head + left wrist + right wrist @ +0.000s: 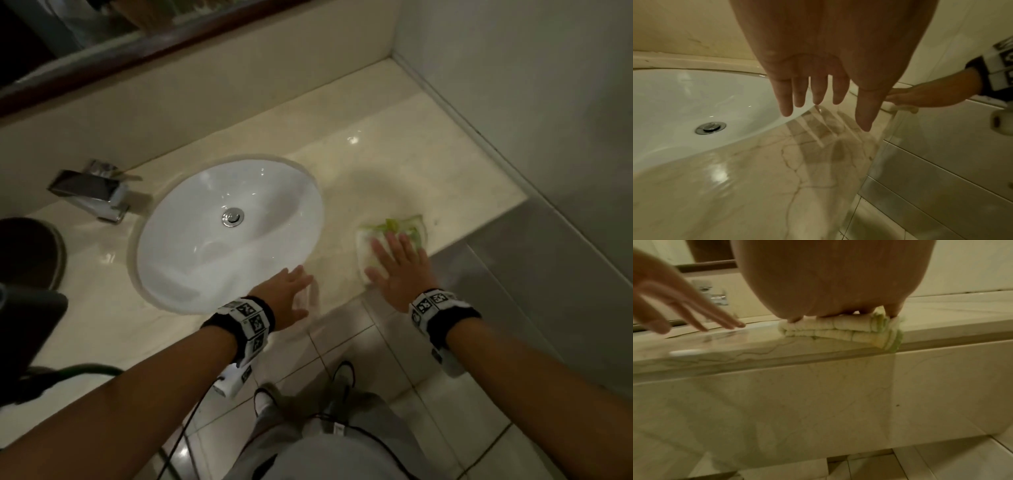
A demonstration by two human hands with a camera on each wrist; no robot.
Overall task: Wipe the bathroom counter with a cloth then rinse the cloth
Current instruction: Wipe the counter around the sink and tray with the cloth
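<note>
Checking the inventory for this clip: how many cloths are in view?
1. The folded cloth lies on the counter right of the sink, at the front edge, under the flat right hand. None elsewhere visible.

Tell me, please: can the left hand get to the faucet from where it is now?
Probably yes. The left hand is open and holds nothing, above the counter by the sink. Nothing stands between it and the faucet.
</note>
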